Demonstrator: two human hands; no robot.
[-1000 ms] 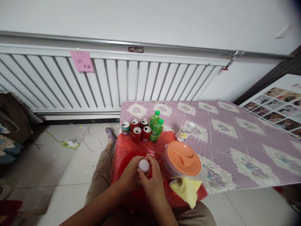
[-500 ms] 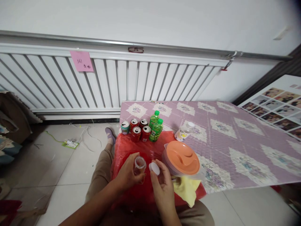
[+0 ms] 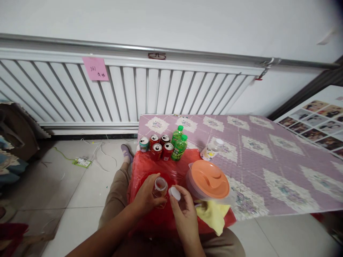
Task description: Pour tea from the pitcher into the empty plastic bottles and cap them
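Note:
A clear, uncapped bottle (image 3: 161, 186) is gripped in my left hand (image 3: 146, 194), its round mouth facing up toward me. Between the thumb and fingers of my right hand (image 3: 184, 207) is a white cap (image 3: 175, 193), just right of the bottle and close to its mouth. Both hands are over a red plastic sheet (image 3: 171, 167). To the right of my right hand stands a clear pitcher-like container with an orange lid (image 3: 210, 178). A yellow cloth (image 3: 214, 216) lies in front of it.
Several drink cans (image 3: 156, 151) and two green bottles (image 3: 179, 148) stand behind my hands. A clear bottle with a white cap (image 3: 211, 150) stands farther right on the purple patterned tablecloth (image 3: 257, 160). A white radiator (image 3: 166, 89) runs along the wall. A power strip (image 3: 82, 162) lies on the floor.
The white cap has shifted slightly left, nearer the bottle, and tilts differently. The whole view has moved a little; both hands keep their holds.

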